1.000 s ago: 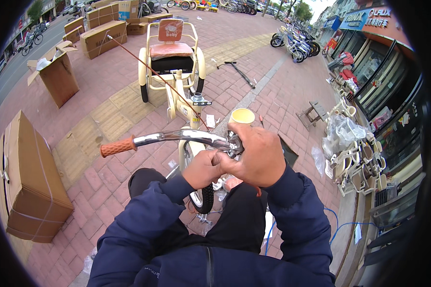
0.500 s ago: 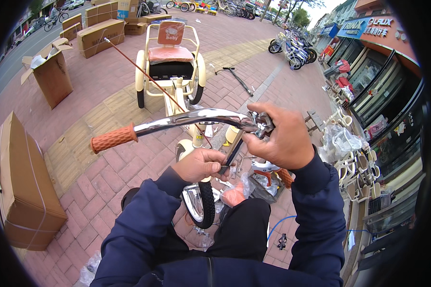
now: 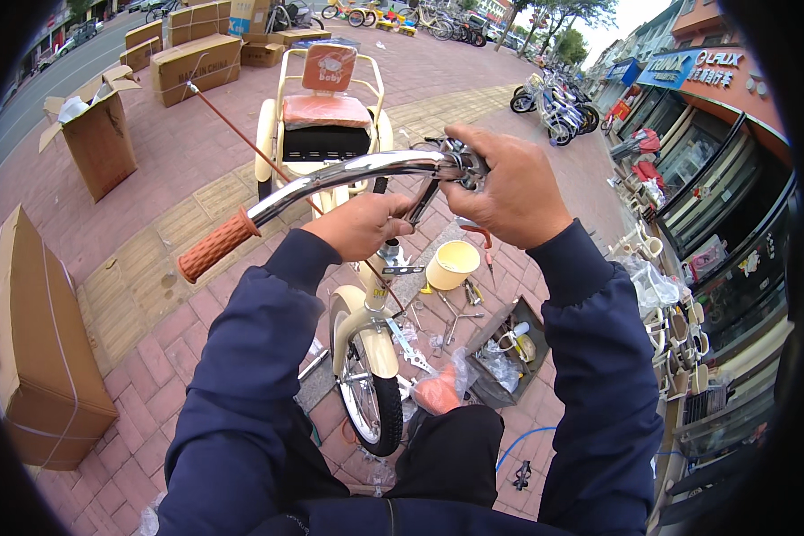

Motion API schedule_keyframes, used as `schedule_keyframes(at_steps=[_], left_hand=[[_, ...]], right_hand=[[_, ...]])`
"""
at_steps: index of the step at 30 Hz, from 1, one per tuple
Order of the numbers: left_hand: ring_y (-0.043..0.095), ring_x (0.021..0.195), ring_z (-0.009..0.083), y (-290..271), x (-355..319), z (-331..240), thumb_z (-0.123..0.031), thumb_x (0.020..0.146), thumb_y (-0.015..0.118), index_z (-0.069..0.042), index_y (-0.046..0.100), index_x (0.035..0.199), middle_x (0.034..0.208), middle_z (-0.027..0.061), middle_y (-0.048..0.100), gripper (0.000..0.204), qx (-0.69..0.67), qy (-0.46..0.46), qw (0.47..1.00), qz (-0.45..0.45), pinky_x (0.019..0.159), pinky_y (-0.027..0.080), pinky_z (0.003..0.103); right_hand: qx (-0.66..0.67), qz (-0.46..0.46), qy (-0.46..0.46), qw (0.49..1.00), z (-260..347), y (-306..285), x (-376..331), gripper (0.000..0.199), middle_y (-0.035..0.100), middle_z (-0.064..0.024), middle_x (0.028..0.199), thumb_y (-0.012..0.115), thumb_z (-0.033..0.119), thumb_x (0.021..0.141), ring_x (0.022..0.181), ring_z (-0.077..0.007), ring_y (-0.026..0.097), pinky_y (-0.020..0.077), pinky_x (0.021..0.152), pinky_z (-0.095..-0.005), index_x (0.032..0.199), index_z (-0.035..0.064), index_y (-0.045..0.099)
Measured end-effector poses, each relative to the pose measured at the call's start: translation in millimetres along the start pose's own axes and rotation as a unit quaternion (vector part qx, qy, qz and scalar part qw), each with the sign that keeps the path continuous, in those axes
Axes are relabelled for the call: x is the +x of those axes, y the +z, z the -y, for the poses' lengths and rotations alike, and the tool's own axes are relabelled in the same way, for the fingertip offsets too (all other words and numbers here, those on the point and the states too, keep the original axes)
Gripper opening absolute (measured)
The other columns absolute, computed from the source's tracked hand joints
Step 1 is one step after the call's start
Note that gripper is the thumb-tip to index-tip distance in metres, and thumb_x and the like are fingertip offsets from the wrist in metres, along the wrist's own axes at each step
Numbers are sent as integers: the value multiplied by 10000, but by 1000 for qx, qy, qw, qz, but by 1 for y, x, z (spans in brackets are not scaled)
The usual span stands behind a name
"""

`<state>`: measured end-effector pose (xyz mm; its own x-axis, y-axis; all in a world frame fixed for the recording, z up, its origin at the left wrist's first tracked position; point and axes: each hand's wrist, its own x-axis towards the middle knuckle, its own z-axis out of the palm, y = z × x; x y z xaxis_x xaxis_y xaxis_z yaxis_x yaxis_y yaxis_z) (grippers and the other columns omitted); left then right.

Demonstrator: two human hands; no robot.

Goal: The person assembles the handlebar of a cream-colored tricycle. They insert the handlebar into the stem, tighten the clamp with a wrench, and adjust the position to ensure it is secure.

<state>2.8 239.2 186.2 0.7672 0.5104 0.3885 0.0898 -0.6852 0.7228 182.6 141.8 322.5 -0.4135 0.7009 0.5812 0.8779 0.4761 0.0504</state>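
Note:
My right hand (image 3: 514, 186) is closed around the clamp in the middle of a chrome handlebar (image 3: 357, 168). The bar's left end carries a ribbed orange-brown grip (image 3: 219, 243); its other end is hidden behind my right hand. Just below the clamp, my left hand (image 3: 364, 221) pinches the lower part of the dark handlebar stem (image 3: 422, 202). Beneath my hands stands a cream tricycle, with its front wheel (image 3: 371, 406) and fork (image 3: 355, 326) close to my knees. The tricycle's padded orange seat (image 3: 324, 111) faces me from behind the bar. A thin reddish-brown rod (image 3: 241, 121) slants past the handlebar.
A cream bucket (image 3: 453, 264) and loose tools (image 3: 456, 314) lie on the brick paving. Nearer is a grey parts tray (image 3: 509, 353) with plastic bags. Cartons (image 3: 54, 348) stand at the left, parked bicycles (image 3: 554, 107) far right, and cream parts (image 3: 674, 330) along the shopfront.
Both hands have carried the handlebar and stem away from me and slightly left, above the tricycle's front. The bucket and parts tray have come into fuller view.

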Motion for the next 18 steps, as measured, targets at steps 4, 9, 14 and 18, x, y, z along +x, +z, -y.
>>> schedule_keyframes(at_steps=[4, 9, 14, 18], left_hand=[[623, 859, 360, 11, -8, 23, -151, 987, 621, 2, 597, 1066, 903, 205, 645, 173, -5, -54, 998, 6, 782, 478, 420], [620, 876, 257, 20, -14, 33, -121, 1018, 580, -37, 631, 1140, 947, 138, 673, 157, 3, -68, 998, 13, 836, 492, 381], [642, 924, 233, 22, -15, 30, -132, 1026, 566, -38, 666, 1177, 1000, 120, 698, 205, -16, -102, 995, 6, 865, 503, 357], [645, 933, 215, 26, -20, 28, -134, 1026, 568, -37, 674, 1179, 1006, 103, 706, 210, -66, -93, 993, -26, 872, 506, 343]], right_hand=[[10, 21, 4, 1000, -7, 29, 0, 482, 713, -188, 936, 721, 277, 752, 877, -366, 685, 536, 793, -451, 1178, 55, 685], [13, 36, 10, 999, -8, 38, -2, 468, 714, -193, 883, 720, 303, 742, 840, -377, 691, 543, 773, -458, 1141, 58, 698], [0, 76, 55, 996, -11, 39, 10, 450, 715, -198, 849, 712, 353, 745, 812, -387, 694, 547, 756, -470, 1077, 50, 720], [-10, 97, 62, 993, -14, 42, 20, 465, 720, -213, 903, 715, 379, 749, 851, -390, 698, 550, 802, -467, 1064, 37, 729]])
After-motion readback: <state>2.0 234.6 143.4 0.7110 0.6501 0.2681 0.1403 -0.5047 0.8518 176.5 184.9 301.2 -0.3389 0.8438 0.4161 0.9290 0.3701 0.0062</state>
